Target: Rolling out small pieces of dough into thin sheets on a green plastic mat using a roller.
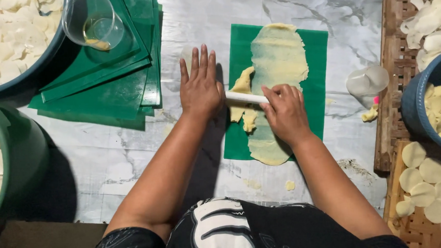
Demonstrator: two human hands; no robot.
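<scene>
Dough (pixel 277 60), pale yellow and rolled thin, lies in a long strip down the middle of a green mat (pixel 319 83) on the marble-patterned surface (pixel 131 154). A white rolling pin (pixel 246 97) crosses the strip sideways, with a thicker, torn flap of dough bunched just beside it on the left. The left hand (pixel 199 85) lies flat and released, fingers stretched forward, its palm pressing on the left end of the pin at the mat's edge. The right hand (pixel 285 113) is curled over the right part of the pin, fingers bent down on it above the dough. To the left sits a stack of green mats (pixel 108 89) with a clear plastic cup (pixel 94 22) standing on top. Another clear cup (pixel 367 81) lies tipped over to the right of the mat. Bowls of pale round dough discs stand at both sides, and more discs (pixel 425 194) are laid out on a woven tray (pixel 403 54) at right.
</scene>
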